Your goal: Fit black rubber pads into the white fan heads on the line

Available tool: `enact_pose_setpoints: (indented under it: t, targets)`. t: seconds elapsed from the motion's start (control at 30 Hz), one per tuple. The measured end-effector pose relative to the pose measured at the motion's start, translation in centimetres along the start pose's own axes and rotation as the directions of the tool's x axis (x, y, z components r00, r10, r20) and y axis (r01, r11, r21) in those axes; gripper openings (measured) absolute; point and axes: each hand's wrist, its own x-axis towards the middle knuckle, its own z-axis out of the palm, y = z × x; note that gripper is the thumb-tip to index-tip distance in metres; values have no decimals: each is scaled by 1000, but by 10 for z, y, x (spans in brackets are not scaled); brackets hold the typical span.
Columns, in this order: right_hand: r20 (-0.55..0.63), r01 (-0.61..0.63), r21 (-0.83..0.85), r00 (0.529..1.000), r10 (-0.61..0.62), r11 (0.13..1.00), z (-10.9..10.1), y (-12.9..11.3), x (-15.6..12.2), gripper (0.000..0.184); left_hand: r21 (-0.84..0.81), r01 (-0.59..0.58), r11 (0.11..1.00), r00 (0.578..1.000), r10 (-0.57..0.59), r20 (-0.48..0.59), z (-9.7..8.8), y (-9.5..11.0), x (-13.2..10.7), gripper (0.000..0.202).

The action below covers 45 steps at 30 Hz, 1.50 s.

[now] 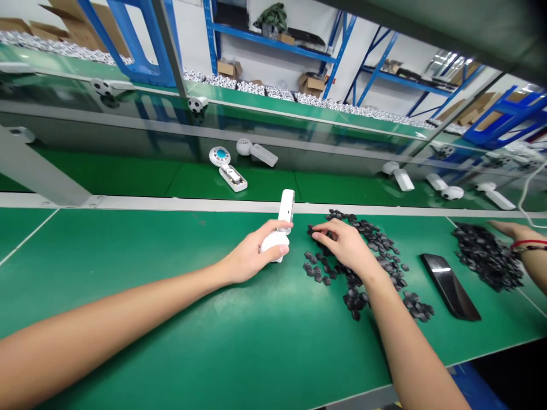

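My left hand (pixel 252 253) is closed around the round head of a white plastic handheld device (pixel 287 205), whose straight handle points away from me. To its right, my right hand (pixel 344 242) has thumb and fingertips pinched on a small black piece (pixel 310 229) at the left edge of a loose spread of such pieces. This spread of small dark, angular pieces (pixel 378 239) lies on the green tabletop (pixel 171 330), partly hidden beneath my right hand and forearm.
Behind a white rail are a device with a turquoise centre (pixel 220 154) and several white devices (pixel 404 179). On the right lie a glossy black slab (pixel 450 287) and a bigger heap of black pieces (pixel 487 256), touched by another person's hand (pixel 519 233). Blue shelving (pixel 273 40) stands beyond.
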Motion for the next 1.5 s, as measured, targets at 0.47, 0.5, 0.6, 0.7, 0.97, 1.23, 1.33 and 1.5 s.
enact_pose_setpoints:
  t: [0.47, 0.5, 0.6, 0.7, 0.97, 1.23, 1.33, 1.5]
  targets:
    - [-123, 15, 40, 992, -10, 999, 16, -1, 14, 17, 11, -31, 999, 983, 32, -180, 3, -13, 4, 57]
    - [-140, -2, 68, 990, 12, 998, 16, -1, 14, 18, 15, -34, 999, 982, 36, -186, 3, -13, 4, 56]
    - [-151, -58, 185, 985, 87, 981, 17, -10, 8, 26, 17, -55, 998, 982, 57, -179, 4, -14, 5, 56]
    - [-39, -121, 418, 988, 151, 900, 17, -32, -3, 35, 31, -63, 997, 986, 67, -151, 5, -14, 5, 56]
    - [258, -291, 774, 956, 140, 563, 26, -73, -17, 33, 85, -135, 987, 986, 142, -86, 5, -10, 2, 50]
    - [358, -384, 715, 919, 166, 584, 26, -79, -20, 34, 226, -187, 956, 978, 204, -52, 8, -11, 1, 53]
    - [343, -388, 700, 919, 195, 599, 28, -84, -22, 36, 242, -182, 953, 979, 199, -46, 10, -8, 0, 56]
    - [293, -350, 730, 936, 195, 587, 38, -81, -23, 38, 234, -117, 965, 985, 143, -96, 12, -2, 0, 56]
